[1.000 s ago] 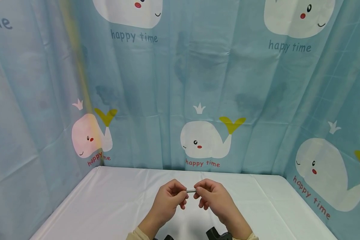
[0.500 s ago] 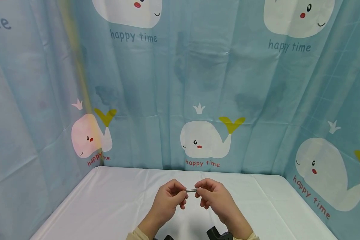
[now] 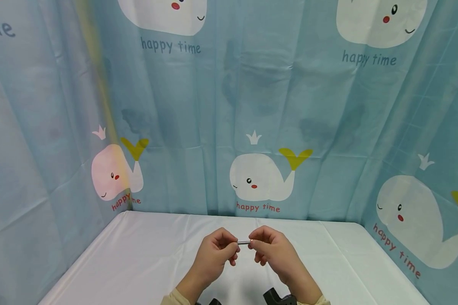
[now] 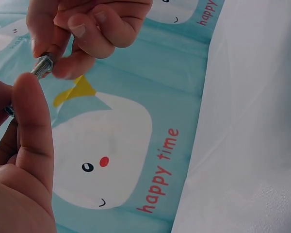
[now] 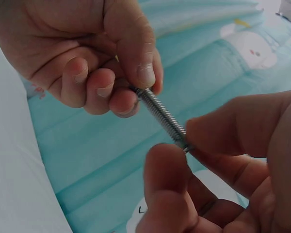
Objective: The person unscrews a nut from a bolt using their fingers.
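Observation:
A silvery threaded bolt [image 5: 162, 115] lies roughly level between my two hands, above the white table. My left hand [image 3: 215, 254] pinches its left end between thumb and fingers; a bit of the bolt's head shows past the fingers in the left wrist view. At the other end sits a small metal nut [image 4: 47, 61], which the thumb and fingers of my right hand [image 3: 272, 250] pinch. In the right wrist view the right fingertips mostly cover that nut. Bare thread shows between the hands.
A white cloth covers the table [image 3: 137, 254]. Behind and on both sides hangs a blue curtain [image 3: 183, 127] printed with whales. Black wrist devices [image 3: 278, 297] show at the lower edge of the head view.
My right hand has shifted very slightly right and up, and its fingers have moved a little at the bolt's end. The left hand stays in place, pinching the bolt.

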`<state>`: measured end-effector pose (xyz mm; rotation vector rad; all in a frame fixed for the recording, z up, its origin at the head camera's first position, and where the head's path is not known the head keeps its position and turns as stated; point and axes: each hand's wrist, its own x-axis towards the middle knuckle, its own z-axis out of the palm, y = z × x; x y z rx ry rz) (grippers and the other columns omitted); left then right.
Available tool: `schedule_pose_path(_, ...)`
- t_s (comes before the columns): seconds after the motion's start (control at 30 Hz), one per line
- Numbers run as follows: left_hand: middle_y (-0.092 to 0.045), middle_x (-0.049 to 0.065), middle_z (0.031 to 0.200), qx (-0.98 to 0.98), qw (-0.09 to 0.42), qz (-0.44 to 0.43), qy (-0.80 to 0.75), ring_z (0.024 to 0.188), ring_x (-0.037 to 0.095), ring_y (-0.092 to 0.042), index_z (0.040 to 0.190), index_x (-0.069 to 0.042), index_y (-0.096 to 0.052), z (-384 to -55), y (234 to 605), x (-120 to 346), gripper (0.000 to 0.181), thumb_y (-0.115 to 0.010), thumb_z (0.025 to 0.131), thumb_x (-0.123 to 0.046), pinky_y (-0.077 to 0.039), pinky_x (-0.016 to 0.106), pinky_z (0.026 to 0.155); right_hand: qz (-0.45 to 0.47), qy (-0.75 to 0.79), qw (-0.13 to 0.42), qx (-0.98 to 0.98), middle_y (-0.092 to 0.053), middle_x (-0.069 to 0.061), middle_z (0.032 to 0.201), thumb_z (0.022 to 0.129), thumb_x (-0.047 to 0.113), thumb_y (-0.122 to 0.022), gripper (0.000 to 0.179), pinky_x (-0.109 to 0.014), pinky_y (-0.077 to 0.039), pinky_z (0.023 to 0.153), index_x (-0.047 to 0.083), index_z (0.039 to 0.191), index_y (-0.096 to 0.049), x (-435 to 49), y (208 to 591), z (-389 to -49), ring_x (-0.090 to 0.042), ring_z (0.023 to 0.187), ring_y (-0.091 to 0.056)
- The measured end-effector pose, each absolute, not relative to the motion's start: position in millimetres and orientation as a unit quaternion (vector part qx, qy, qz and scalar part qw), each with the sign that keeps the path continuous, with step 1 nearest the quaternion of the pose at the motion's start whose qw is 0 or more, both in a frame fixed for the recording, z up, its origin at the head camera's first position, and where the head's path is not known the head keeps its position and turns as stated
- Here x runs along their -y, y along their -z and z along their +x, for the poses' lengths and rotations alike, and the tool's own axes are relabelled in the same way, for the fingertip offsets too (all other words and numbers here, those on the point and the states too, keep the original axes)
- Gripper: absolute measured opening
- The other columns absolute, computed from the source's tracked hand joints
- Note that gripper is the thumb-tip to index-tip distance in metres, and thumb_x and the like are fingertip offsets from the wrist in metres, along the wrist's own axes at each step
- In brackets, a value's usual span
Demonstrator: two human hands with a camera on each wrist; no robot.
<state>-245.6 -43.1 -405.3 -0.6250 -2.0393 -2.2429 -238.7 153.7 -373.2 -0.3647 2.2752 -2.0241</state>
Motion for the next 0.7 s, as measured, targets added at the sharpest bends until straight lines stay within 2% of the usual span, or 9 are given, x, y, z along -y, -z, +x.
schedule_pose_path(0.1, -0.064, 0.016, 0.082, 0.658, 0.024, -0.203, 0.724, 0.066, 0.018, -0.059, 0.096, 0.002, -0.063, -245.6, 405.4, 43.0, 0.003, -0.063, 0.093, 0.001, -0.058, 0.03, 0.06, -0.131, 0.653, 0.041, -0.745, -0.063, -0.014, 0.099, 0.09, 0.006, -0.066, 0.018, -0.03, -0.049, 0.056, 0.001, 0.107, -0.064, -154.6, 372.9, -238.4, -0.024, 0.065, -0.06)
schedule_pose_path(0.17, -0.064, 0.016, 0.082, 0.658, 0.024, -0.204, 0.724, 0.066, 0.018, -0.059, 0.096, 0.002, -0.063, -245.6, 405.4, 43.0, 0.004, -0.063, 0.093, 0.0, -0.058, 0.03, 0.06, -0.135, 0.652, 0.052, -0.744, -0.063, -0.014, 0.1, 0.09, 0.007, -0.065, 0.021, -0.03, -0.05, 0.057, 0.001, 0.11, -0.063, -155.1, 372.9, -238.3, -0.024, 0.065, -0.061)
schedule_pose_path(0.3, -0.064, 0.016, 0.082, 0.659, 0.024, -0.205, 0.723, 0.066, 0.018, -0.059, 0.096, 0.003, -0.063, -245.8, 405.4, 42.8, 0.005, -0.063, 0.092, 0.001, -0.058, 0.031, 0.06, -0.128, 0.659, 0.073, -0.738, -0.066, -0.014, 0.09, 0.098, 0.023, -0.064, 0.028, -0.027, -0.05, 0.054, -0.001, 0.112, -0.062, -155.1, 373.6, -238.5, -0.021, 0.06, -0.06)
schedule_pose_path(0.4, -0.064, 0.016, 0.082, 0.661, 0.025, -0.205, 0.721, 0.066, 0.018, -0.06, 0.097, 0.003, -0.063, -245.9, 405.6, 42.9, 0.005, -0.062, 0.092, 0.001, -0.058, 0.031, 0.06, -0.124, 0.661, 0.071, -0.736, -0.066, -0.014, 0.082, 0.098, 0.031, -0.064, 0.034, -0.027, -0.05, 0.053, -0.001, 0.109, -0.063, -154.6, 374.2, -238.7, -0.02, 0.057, -0.059)
schedule_pose_path(0.57, -0.064, 0.016, 0.082, 0.66, 0.026, -0.205, 0.722, 0.066, 0.018, -0.059, 0.096, 0.002, -0.063, -245.9, 405.7, 43.6, 0.004, -0.063, 0.093, 0.0, -0.058, 0.031, 0.06, -0.132, 0.653, 0.05, -0.744, -0.067, -0.012, 0.092, 0.095, 0.014, -0.065, 0.021, -0.029, -0.049, 0.053, 0.002, 0.112, -0.064, -153.6, 375.1, -239.6, -0.023, 0.062, -0.06)
schedule_pose_path(0.7, -0.064, 0.016, 0.082, 0.66, 0.025, -0.205, 0.723, 0.067, 0.019, -0.059, 0.096, 0.001, -0.063, -246.0, 406.1, 43.9, 0.004, -0.063, 0.093, 0.0, -0.058, 0.031, 0.061, -0.134, 0.64, 0.057, -0.755, -0.067, -0.011, 0.1, 0.089, 0.006, -0.065, 0.03, -0.028, -0.045, 0.049, 0.004, 0.119, -0.062, -154.2, 375.4, -240.5, -0.025, 0.064, -0.062)
